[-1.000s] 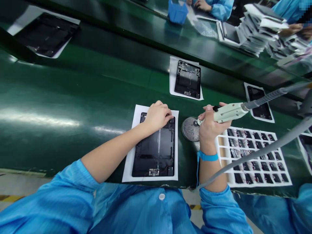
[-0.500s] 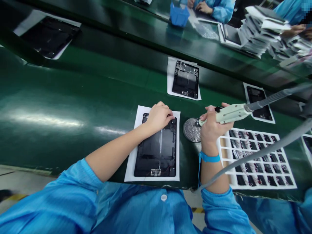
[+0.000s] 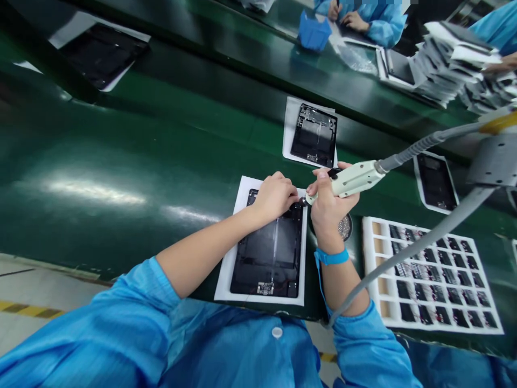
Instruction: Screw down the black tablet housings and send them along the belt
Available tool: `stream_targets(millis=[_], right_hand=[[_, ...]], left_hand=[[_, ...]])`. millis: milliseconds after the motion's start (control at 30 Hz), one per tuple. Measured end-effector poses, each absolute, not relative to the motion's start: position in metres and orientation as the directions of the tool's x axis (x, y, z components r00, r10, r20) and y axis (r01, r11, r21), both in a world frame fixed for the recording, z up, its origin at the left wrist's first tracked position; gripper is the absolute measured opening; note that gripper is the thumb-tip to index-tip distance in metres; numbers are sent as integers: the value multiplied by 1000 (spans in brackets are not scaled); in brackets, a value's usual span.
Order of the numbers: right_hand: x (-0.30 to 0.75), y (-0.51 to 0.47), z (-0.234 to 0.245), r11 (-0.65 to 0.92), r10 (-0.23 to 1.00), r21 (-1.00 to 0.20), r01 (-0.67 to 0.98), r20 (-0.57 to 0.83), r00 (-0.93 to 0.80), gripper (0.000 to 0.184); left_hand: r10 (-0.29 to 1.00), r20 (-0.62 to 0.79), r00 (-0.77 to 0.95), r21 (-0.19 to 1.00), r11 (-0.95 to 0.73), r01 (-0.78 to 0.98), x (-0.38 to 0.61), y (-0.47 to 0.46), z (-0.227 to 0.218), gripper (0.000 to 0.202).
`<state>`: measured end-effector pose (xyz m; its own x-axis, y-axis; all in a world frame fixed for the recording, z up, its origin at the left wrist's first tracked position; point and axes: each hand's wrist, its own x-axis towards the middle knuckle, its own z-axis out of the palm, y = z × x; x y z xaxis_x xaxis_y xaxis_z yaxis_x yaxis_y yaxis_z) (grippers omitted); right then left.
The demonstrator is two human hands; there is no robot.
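Screwdriver tip at the tablet's top corner

Screwdriver [image 3: 351, 179], pale and corded, sits clenched in our right hand [image 3: 329, 207], its tip down at the upper right corner of the open black tablet [image 3: 274, 248]. Our left hand [image 3: 277, 196] presses flat on that same top edge, fingers curled, clasping nothing. We see the tablet lying on a white sheet [image 3: 226, 269] on the green worktop [image 3: 121, 161]. A round screw dish [image 3: 345, 227] peeks out beside our right wrist, with a parts tray [image 3: 375, 269] just beyond.

green conveyor belt [image 3: 121, 161] | second open tablet on white sheet [image 3: 314, 135] – mid-belt | third [image 3: 434, 182] – far right | fourth [image 3: 103, 54] – upper left | white tray of small black parts [image 3: 434, 275] | blue bin [image 3: 314, 32] | stacked trays [image 3: 444, 59] | co-worker's hand [image 3: 355, 20]
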<state>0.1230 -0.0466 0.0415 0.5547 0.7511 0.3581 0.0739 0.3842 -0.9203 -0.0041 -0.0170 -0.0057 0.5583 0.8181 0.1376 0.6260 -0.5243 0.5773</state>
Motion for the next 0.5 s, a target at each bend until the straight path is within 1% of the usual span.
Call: stream_targets(millis=[367, 500], right_hand=[[118, -49, 34, 348, 771, -932, 103, 347, 534, 41], [119, -50, 29, 279, 775, -952, 125, 301, 556, 47]], left_hand=[[823, 115, 556, 564, -515, 646, -5, -17, -3, 17], [810, 82, 581, 527, -530, 665, -3, -21, 5, 17]])
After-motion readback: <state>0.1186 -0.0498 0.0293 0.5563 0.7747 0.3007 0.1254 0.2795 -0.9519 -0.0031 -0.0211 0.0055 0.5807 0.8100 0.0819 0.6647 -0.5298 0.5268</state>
